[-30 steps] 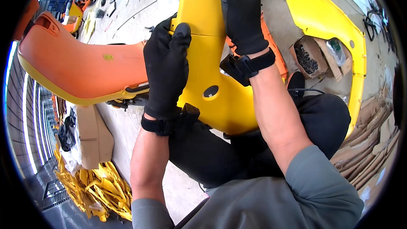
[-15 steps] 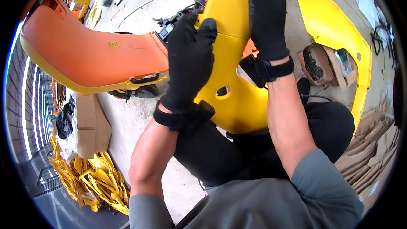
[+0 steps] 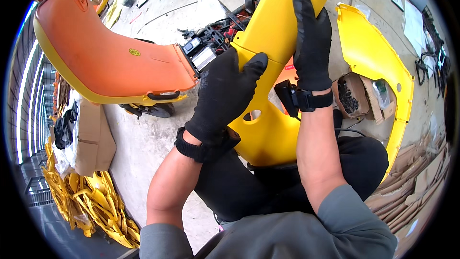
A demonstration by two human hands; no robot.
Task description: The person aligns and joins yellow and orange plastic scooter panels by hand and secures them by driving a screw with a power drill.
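Grasping the yellow plastic body panel (image 3: 273,43) from both sides, the two gloved hands held it tilted above the person's lap (image 3: 230,182), over the concrete floor (image 3: 139,139). The left hand (image 3: 223,96) had its thumb on the face near the crosswise seam, its fingers out of sight behind the left edge; the right hand (image 3: 314,50) clasped the right edge higher up. The panel looked light for its length and fairly stiff, though its thin wall might flex and its smooth face could slip. The long edges seemed the best hold, clear of the small side tab (image 3: 238,38), which looked fragile. Toward the floor's right edge lay a second yellow panel (image 3: 373,38), beside a cardboard box (image 3: 362,86) of small dark parts (image 3: 347,97)
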